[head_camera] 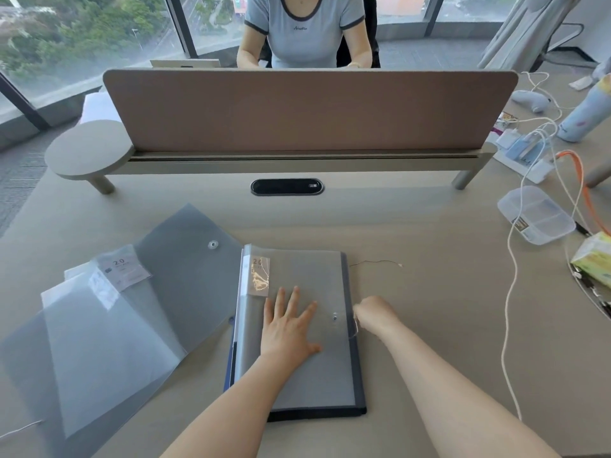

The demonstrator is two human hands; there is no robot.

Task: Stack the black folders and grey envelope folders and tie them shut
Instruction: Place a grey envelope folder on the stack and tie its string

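A stack sits in the middle of the desk: a grey envelope folder (304, 279) lies on top of a black folder (358, 375), whose dark edge shows at the right and bottom. My left hand (289, 325) lies flat on the grey top folder with fingers spread. My right hand (372, 314) is closed at the stack's right edge, beside the snap button (335, 316), and seems to pinch the edge or a thin tie. A thin string (377, 262) lies on the desk just right of the stack. Several more grey envelope folders (132, 319) lie fanned out at the left.
A brown divider screen (307, 110) crosses the desk ahead, with a person seated behind it. A clear plastic box (535, 214), white and orange cables (509, 292), a tissue pack (591, 259) and a bottle (585, 114) crowd the right side. A cable port (287, 187) sits mid-desk.
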